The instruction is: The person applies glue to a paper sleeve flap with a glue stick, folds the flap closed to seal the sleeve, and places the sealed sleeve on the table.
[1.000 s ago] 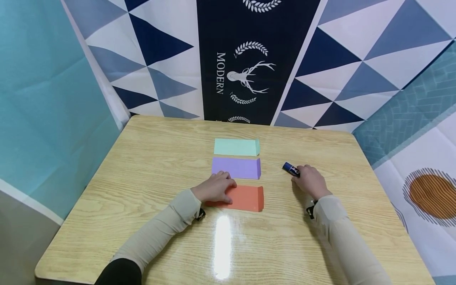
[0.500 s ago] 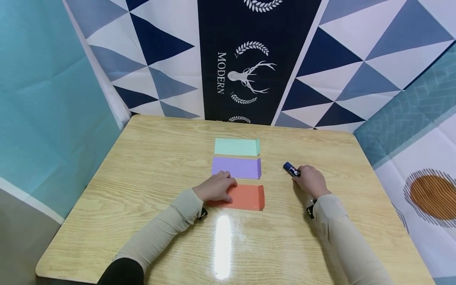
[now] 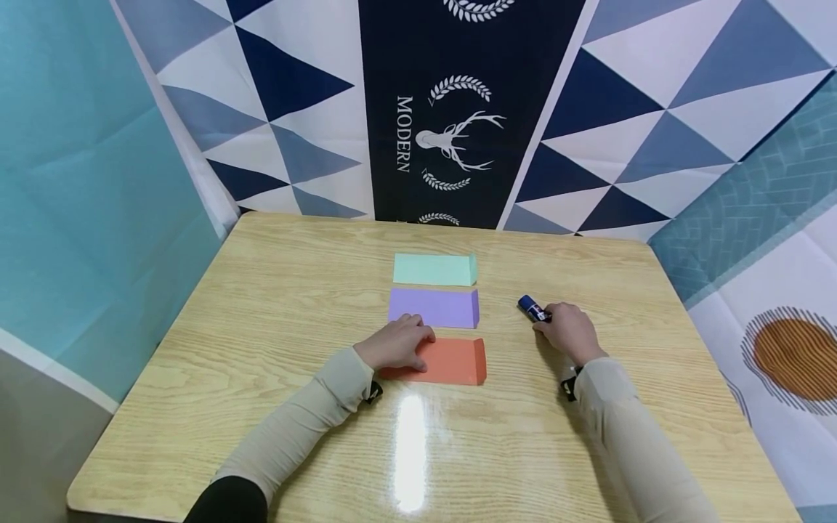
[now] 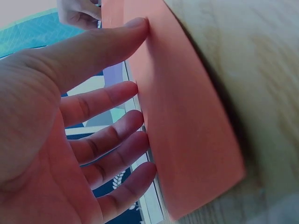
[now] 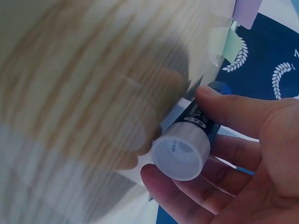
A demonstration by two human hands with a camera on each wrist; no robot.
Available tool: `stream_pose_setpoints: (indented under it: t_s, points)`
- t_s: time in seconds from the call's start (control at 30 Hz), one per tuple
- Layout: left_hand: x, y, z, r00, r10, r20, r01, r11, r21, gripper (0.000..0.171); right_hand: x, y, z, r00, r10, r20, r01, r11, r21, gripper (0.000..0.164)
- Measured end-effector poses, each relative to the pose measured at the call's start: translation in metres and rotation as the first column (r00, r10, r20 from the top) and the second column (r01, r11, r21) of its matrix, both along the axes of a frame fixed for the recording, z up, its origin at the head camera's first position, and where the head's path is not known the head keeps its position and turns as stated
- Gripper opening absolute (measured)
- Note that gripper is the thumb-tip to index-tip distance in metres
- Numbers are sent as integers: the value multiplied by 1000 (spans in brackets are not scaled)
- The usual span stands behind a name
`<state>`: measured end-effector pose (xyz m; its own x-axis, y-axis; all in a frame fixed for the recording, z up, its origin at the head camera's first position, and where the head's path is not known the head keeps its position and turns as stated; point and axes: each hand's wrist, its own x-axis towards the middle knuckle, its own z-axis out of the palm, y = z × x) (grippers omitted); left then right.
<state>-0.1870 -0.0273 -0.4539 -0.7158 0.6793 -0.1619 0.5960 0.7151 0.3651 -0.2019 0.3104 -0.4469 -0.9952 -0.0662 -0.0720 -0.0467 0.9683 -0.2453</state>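
An orange paper strip (image 3: 451,361) with a raised fold at its right end lies nearest the person on the table. My left hand (image 3: 394,343) rests on its left part. In the left wrist view, the thumb (image 4: 112,44) presses on the orange strip while the slightly bent fingers (image 4: 124,154) reach its far edge. To the right, my right hand (image 3: 570,333) holds a glue stick (image 3: 532,308), its dark blue end pointing away to the left. The right wrist view shows the stick's hollow white base (image 5: 180,151) between thumb and fingers.
Beyond the orange strip lie a purple strip (image 3: 434,308) and a mint green strip (image 3: 431,269), each with a folded right end. The wooden table (image 3: 288,276) meets a patterned cloth (image 3: 294,73) at its back edge.
The orange strip and my left hand have shifted very slightly to the right and away. My right hand stays nearly in place; the glue stick has tilted a little.
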Motion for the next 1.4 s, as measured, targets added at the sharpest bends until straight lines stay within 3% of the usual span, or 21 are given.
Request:
stream_pose_setpoints:
  t_s: [0.53, 0.87, 1.4]
  points:
    - [1, 0, 1, 999, 16, 31, -17, 999, 29, 49, 5, -14, 9, 999, 15, -37, -20, 993, -119, 39]
    - [2, -1, 1, 998, 36, 43, -38, 998, 40, 48, 7, -25, 15, 993, 57, -99, -70, 987, -144, 35]
    - [2, -5, 0, 998, 38, 43, -41, 996, 78, 44, 11, -47, 28, 993, 70, -95, -91, 968, -235, 36]
